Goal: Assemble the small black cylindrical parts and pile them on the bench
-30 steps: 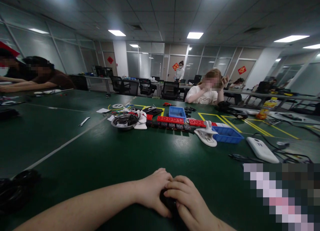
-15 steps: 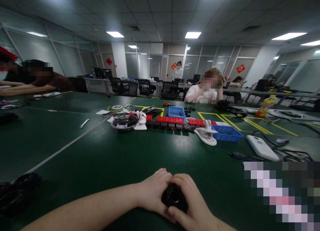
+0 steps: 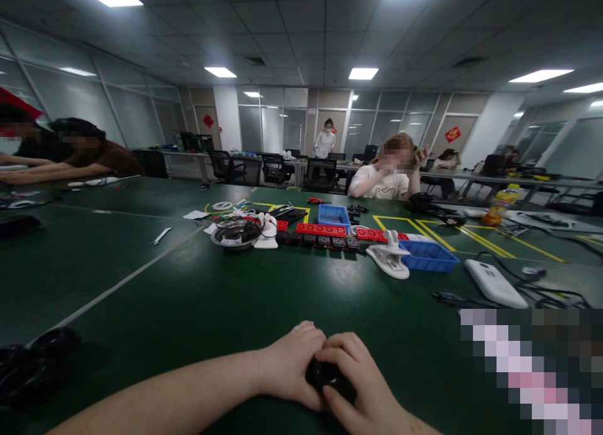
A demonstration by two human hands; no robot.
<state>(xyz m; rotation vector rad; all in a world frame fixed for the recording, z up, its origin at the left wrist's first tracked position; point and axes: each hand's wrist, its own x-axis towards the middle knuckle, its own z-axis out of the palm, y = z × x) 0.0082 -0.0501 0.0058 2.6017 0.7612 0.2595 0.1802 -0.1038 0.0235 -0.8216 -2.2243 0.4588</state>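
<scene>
Near the front edge of the green table (image 3: 226,309), a round black object (image 3: 330,375) with a hollow or dark middle sits between my two hands. My left hand (image 3: 294,366) curls around its left side. My right hand (image 3: 360,381) wraps over its top and right side, with the thumb low across the front. Both hands touch each other at the top. The lower part of the object is hidden by my fingers.
Glossy black rings (image 3: 38,359) lie at the far left front. Further back are a metal bowl (image 3: 226,245) with cables, red blocks (image 3: 320,228), a white clamp (image 3: 390,259), a blue tray (image 3: 431,256) and a white device (image 3: 494,284). A person (image 3: 384,177) sits opposite.
My right hand's fingers have shifted over the black object and cover more of it. My left hand has barely moved. The standing person at the back has moved slightly left.
</scene>
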